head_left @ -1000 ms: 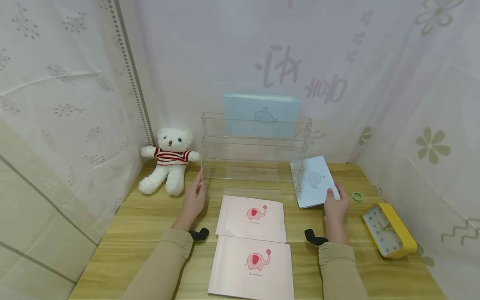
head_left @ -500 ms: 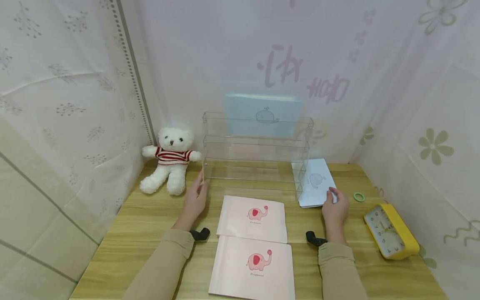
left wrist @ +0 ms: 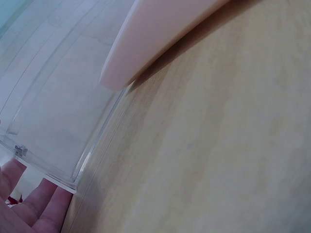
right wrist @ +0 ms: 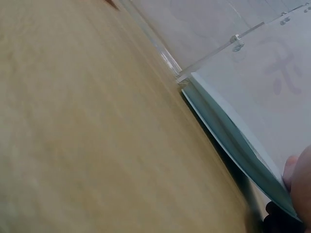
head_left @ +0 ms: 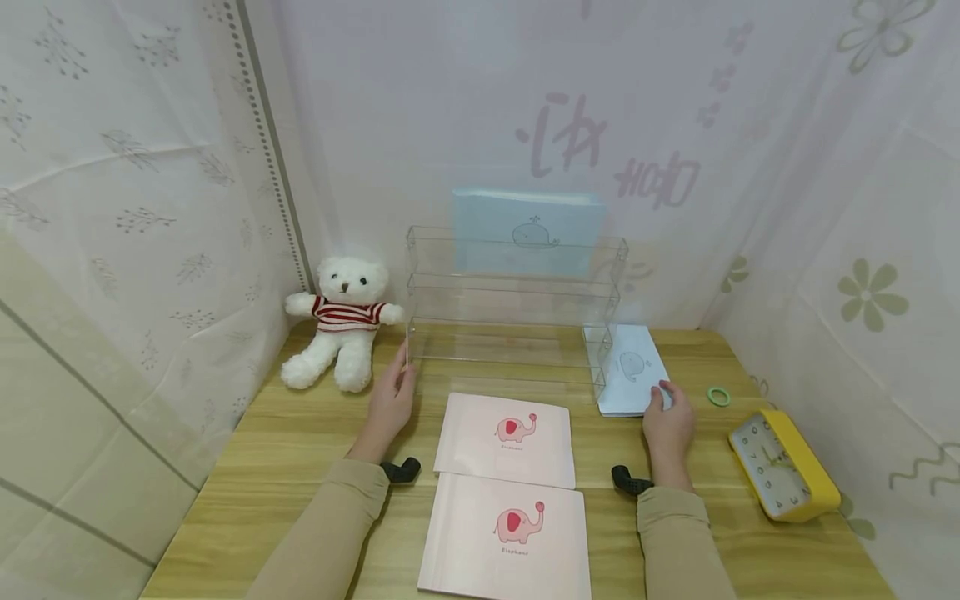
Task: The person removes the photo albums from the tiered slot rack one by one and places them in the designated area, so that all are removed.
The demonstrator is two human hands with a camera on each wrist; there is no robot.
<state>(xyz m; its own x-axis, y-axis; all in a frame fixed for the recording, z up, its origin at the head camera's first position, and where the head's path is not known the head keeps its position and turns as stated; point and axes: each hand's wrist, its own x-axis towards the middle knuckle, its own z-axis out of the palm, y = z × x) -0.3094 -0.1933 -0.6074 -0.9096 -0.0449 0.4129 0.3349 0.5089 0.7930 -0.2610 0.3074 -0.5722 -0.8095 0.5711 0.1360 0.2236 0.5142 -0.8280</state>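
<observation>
A clear acrylic tiered rack (head_left: 510,342) stands at the back of the table. My left hand (head_left: 391,404) is at its lower left side; in the left wrist view its fingers (left wrist: 41,199) lie along the outside of the side panel. A pale blue notebook (head_left: 630,358) with a whale drawing lies at the rack's lower right, its left part behind the clear side panel. My right hand (head_left: 670,423) pinches its near right corner; the right wrist view shows its layered edge (right wrist: 228,136). Another blue whale notebook (head_left: 528,217) stands upright in the top tier.
Two pink elephant notebooks (head_left: 502,437) lie one in front of the other, between my forearms. A white teddy bear (head_left: 347,321) sits left of the rack. A green ring (head_left: 718,396) and a yellow clock (head_left: 795,467) are at the right. Curtains hang around the table.
The blue notebook at the right has come down flatter and slightly nearer, and my right hand's fingers have shifted at its corner. My left hand stays at the rack's side.
</observation>
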